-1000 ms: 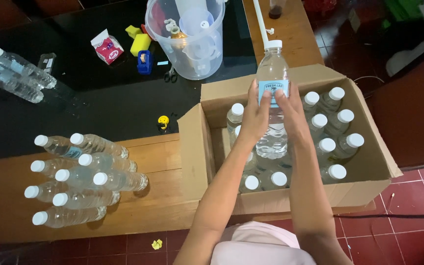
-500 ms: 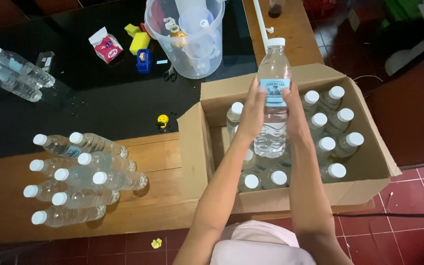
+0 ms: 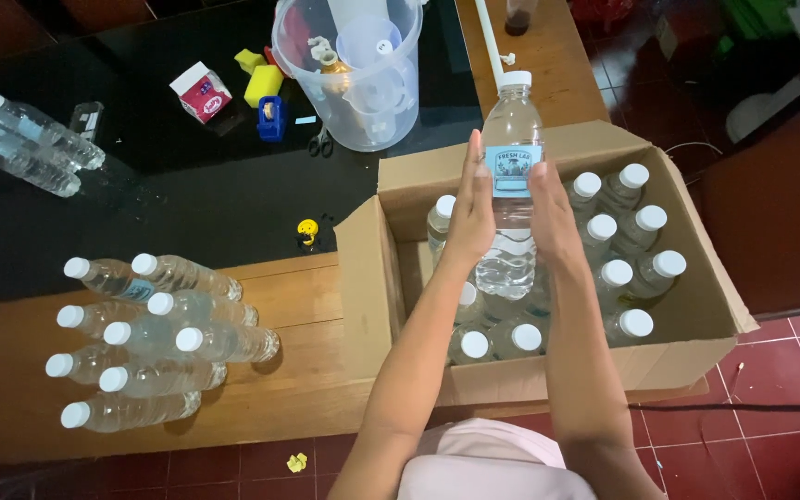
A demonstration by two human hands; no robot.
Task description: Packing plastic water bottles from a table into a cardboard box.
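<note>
Clear ribbed plastic water bottle [image 3: 509, 199], white cap, blue rectangular label band near its top: I hold it upright at frame centre, above the open corrugated cardboard box [image 3: 696, 306]. My left hand [image 3: 470, 208] and right hand [image 3: 548, 213] press flat against its two sides, fingers straight. The box holds more capped bottles, standing. Lower left, on the wooden desk [image 3: 298, 306], a stack of bottles [image 3: 145, 343] lies on its side. Top centre, translucent tub [image 3: 356, 83].
</note>
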